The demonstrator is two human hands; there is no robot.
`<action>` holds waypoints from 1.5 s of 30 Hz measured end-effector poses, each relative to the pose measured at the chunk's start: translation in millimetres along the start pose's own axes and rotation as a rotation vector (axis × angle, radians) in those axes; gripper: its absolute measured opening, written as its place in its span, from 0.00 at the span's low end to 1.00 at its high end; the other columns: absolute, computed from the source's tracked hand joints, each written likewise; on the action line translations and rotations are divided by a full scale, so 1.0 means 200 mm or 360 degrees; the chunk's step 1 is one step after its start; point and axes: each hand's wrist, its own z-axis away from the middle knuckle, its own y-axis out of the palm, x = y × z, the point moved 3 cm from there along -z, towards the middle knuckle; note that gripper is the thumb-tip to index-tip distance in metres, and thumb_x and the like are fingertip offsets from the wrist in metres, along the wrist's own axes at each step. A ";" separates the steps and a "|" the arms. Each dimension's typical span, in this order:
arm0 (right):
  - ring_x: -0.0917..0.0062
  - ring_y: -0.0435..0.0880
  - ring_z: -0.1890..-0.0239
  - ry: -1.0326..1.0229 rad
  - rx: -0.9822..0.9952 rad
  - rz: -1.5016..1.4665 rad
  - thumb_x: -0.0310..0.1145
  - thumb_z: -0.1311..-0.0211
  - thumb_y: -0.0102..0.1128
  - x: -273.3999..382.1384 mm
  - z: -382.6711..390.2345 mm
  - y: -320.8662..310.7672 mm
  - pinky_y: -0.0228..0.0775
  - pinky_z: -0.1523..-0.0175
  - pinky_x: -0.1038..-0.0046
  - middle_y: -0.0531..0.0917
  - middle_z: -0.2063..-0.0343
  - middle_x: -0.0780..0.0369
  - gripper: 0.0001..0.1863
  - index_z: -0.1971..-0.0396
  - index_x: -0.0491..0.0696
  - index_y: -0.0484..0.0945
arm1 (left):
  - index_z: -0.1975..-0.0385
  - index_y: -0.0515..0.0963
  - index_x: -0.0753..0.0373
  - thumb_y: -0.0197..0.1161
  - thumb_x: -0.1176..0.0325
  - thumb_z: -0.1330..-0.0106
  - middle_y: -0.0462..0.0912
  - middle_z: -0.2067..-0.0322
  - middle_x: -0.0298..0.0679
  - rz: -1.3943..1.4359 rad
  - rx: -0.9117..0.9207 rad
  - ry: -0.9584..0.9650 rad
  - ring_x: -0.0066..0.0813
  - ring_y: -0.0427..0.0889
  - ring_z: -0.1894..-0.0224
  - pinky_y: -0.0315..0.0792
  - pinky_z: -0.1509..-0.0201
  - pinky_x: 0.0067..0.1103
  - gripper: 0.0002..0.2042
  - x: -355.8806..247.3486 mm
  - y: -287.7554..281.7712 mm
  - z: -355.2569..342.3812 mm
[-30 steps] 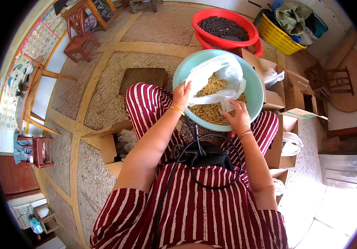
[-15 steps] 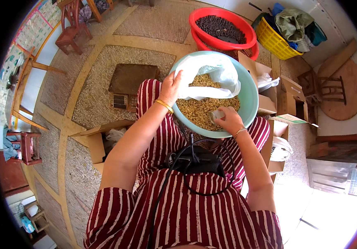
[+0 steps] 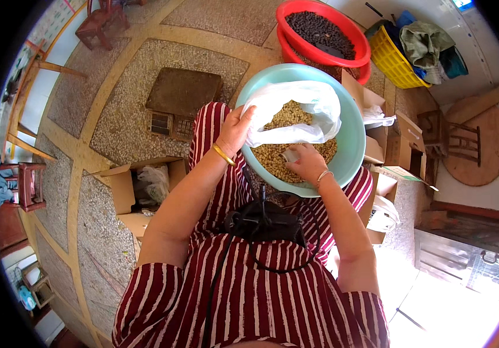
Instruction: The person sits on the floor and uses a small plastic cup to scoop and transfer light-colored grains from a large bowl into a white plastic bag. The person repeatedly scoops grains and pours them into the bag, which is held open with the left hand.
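A light blue basin [image 3: 355, 156] rests at my knees, with pale yellow-brown kernels [image 3: 268, 159] heaped in it. Inside it sits a white plastic bag [image 3: 278, 137], its mouth spread wide and more of the same kernels in it. My left hand [image 3: 236, 130] is closed on the bag's left edge, thumb on top. Low in the basin, just in front of the bag, my right hand [image 3: 309, 164] grips a small translucent cup [image 3: 290, 155]. The cup lies tilted against the loose kernels; my fingers cover part of it.
Beyond the basin stand stacked red basins [image 3: 365, 60] of dark pellets and a yellow basket [image 3: 391, 62] of cloths. Cardboard boxes [image 3: 401, 152] crowd the right; another box [image 3: 123, 191] is at left. A brown-topped scale [image 3: 182, 93] stands front-left. A black pouch [image 3: 267, 225] with a cable lies on my lap.
My right hand has moved left with the cup, further into the kernels near the bag. My left hand keeps its hold on the bag. The whole view has shifted slightly.
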 end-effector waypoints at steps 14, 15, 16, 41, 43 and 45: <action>0.84 0.76 0.69 0.0277 0.0073 -0.1556 0.36 0.51 0.63 -0.19 0.10 -0.23 0.69 0.66 0.81 0.78 0.70 0.64 0.25 0.53 0.43 0.70 | 0.55 0.71 0.67 0.63 0.67 0.46 0.77 0.66 0.33 0.0059 0.0186 -0.0158 0.18 0.73 0.66 0.69 0.62 0.16 0.19 -0.02 0.03 0.00; 0.83 0.76 0.69 0.0246 -0.0027 -0.1568 0.36 0.51 0.63 -0.19 0.08 -0.27 0.69 0.66 0.81 0.78 0.70 0.64 0.25 0.53 0.43 0.70 | 0.55 0.71 0.67 0.63 0.68 0.46 0.77 0.66 0.33 0.0057 0.0196 -0.0164 0.18 0.73 0.66 0.69 0.62 0.16 0.19 -0.02 0.03 0.00; 0.81 0.76 0.69 0.0166 -0.0242 -0.1296 0.37 0.53 0.64 -0.19 0.06 -0.30 0.69 0.64 0.80 0.78 0.70 0.63 0.26 0.53 0.43 0.70 | 0.55 0.71 0.67 0.63 0.68 0.46 0.76 0.66 0.33 0.0054 0.0204 -0.0170 0.18 0.73 0.66 0.69 0.62 0.16 0.19 -0.03 0.03 0.01; 0.79 0.75 0.66 0.0053 -0.0667 -0.1079 0.34 0.59 0.67 -0.07 0.04 -0.33 0.69 0.58 0.79 0.76 0.65 0.61 0.26 0.55 0.47 0.73 | 0.59 0.73 0.67 0.63 0.64 0.45 0.77 0.67 0.34 0.0081 0.0105 -0.0177 0.19 0.75 0.67 0.70 0.63 0.17 0.17 -0.03 0.04 0.02; 0.82 0.73 0.66 0.0014 -0.0367 -0.0955 0.32 0.58 0.67 -0.10 0.09 -0.26 0.68 0.59 0.80 0.76 0.66 0.64 0.26 0.55 0.46 0.72 | 0.59 0.73 0.66 0.62 0.64 0.45 0.77 0.67 0.34 0.0021 0.0109 -0.0177 0.19 0.75 0.67 0.70 0.63 0.17 0.17 -0.01 0.02 0.01; 0.79 0.74 0.62 -0.0072 -0.0056 -0.0574 0.34 0.54 0.62 -0.08 0.13 -0.23 0.67 0.56 0.77 0.76 0.63 0.62 0.23 0.55 0.46 0.72 | 0.59 0.73 0.66 0.62 0.65 0.44 0.77 0.68 0.33 0.0050 0.0112 -0.0178 0.18 0.74 0.68 0.70 0.64 0.16 0.16 -0.01 0.03 -0.01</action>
